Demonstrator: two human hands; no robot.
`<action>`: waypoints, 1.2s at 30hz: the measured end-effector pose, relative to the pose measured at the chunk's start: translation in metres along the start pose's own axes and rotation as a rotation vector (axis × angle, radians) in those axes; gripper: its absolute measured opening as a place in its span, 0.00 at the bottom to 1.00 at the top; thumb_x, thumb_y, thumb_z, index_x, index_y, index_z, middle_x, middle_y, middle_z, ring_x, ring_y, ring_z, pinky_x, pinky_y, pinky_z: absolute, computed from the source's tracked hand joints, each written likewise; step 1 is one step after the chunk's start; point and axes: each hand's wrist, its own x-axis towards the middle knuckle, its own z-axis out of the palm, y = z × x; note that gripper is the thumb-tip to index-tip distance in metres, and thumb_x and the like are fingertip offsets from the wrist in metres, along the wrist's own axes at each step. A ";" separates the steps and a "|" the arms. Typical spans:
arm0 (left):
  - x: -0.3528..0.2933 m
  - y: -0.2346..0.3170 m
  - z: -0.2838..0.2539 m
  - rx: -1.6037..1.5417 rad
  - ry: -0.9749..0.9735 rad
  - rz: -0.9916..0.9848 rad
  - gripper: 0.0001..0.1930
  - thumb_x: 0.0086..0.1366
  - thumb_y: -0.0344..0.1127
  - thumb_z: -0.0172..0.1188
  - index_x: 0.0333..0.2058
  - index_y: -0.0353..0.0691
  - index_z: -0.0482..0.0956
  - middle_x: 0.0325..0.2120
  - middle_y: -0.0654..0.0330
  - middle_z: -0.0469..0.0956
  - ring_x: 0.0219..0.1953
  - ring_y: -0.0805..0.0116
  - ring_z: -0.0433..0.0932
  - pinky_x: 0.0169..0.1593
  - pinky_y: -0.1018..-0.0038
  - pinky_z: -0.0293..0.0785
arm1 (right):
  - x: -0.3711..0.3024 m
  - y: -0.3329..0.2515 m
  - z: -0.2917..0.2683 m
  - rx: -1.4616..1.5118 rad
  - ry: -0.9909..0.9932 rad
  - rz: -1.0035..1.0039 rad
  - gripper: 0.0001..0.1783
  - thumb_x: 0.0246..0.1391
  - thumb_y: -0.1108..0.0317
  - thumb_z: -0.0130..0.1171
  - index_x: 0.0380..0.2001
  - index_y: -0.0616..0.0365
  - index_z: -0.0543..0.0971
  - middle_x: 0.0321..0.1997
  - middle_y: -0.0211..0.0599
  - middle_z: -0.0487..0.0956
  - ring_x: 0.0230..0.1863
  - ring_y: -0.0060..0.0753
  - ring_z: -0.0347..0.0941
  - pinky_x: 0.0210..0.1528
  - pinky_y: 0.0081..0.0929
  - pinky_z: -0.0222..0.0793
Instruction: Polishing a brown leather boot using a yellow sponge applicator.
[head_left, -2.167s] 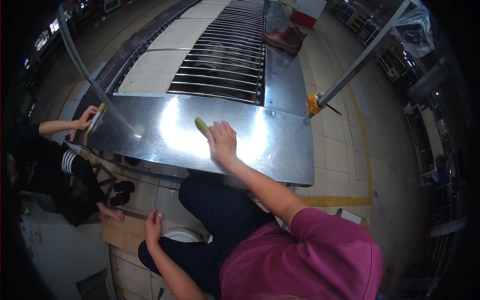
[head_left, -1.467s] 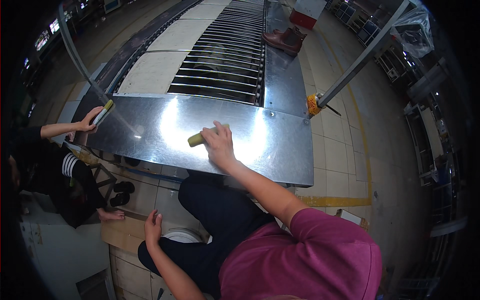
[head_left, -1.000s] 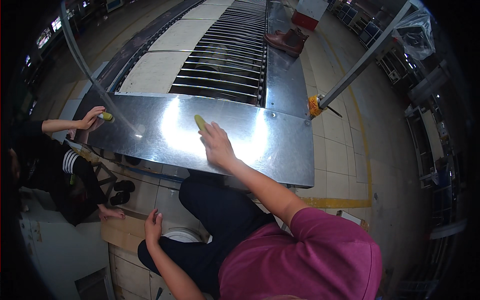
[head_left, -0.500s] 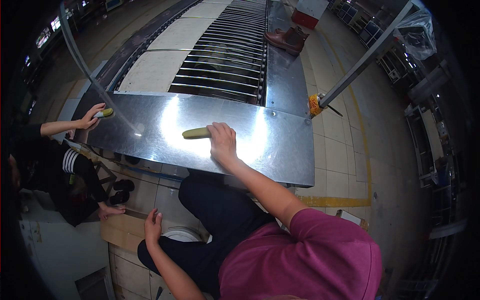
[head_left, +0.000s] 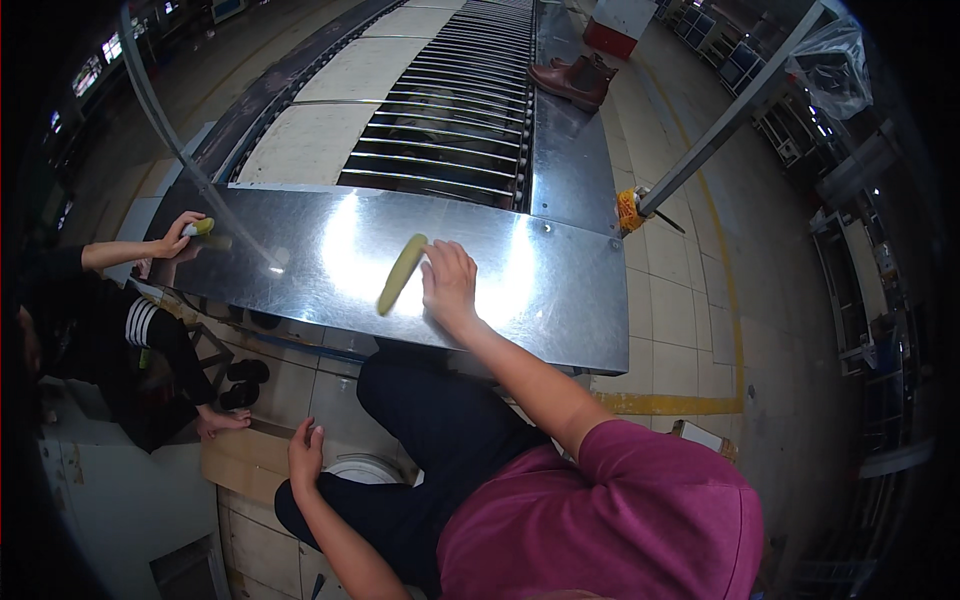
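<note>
A: Where's the green stick [head_left: 402, 274]?
B: Over metal surface [head_left: 570, 305], just L of R hand [head_left: 449, 284]. Fingers bent nr its far end; can't tell if gripping. End contact prob. lets it swing.
A: L hand [head_left: 306, 450]?
B: Empty, fingers loosely open, nr L knee [head_left: 290, 508].
</note>
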 end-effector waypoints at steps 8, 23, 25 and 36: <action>-0.001 -0.002 -0.001 -0.007 0.010 0.002 0.26 0.74 0.43 0.62 0.64 0.36 0.76 0.51 0.47 0.84 0.53 0.60 0.81 0.58 0.66 0.75 | 0.001 -0.007 -0.006 0.123 -0.266 -0.181 0.28 0.59 0.53 0.67 0.57 0.58 0.79 0.62 0.47 0.78 0.70 0.56 0.66 0.70 0.51 0.57; -0.002 0.002 0.000 0.011 0.008 -0.010 0.26 0.73 0.44 0.62 0.64 0.37 0.76 0.51 0.47 0.84 0.53 0.60 0.81 0.58 0.66 0.75 | 0.003 -0.008 -0.007 0.143 -0.225 -0.094 0.23 0.61 0.61 0.64 0.57 0.57 0.80 0.64 0.48 0.76 0.71 0.56 0.65 0.70 0.55 0.57; -0.003 0.003 0.000 0.008 0.008 -0.010 0.26 0.73 0.44 0.62 0.64 0.37 0.76 0.51 0.47 0.84 0.53 0.59 0.82 0.58 0.65 0.75 | 0.006 -0.012 -0.011 0.128 -0.374 -0.202 0.29 0.61 0.51 0.65 0.61 0.55 0.79 0.68 0.50 0.73 0.73 0.54 0.63 0.73 0.55 0.54; 0.002 0.000 0.001 -0.005 -0.003 -0.002 0.25 0.74 0.43 0.62 0.64 0.35 0.76 0.50 0.48 0.84 0.52 0.60 0.81 0.58 0.66 0.75 | 0.000 -0.001 0.000 0.100 -0.249 -0.140 0.24 0.61 0.76 0.57 0.61 0.57 0.76 0.65 0.50 0.76 0.71 0.58 0.65 0.73 0.57 0.56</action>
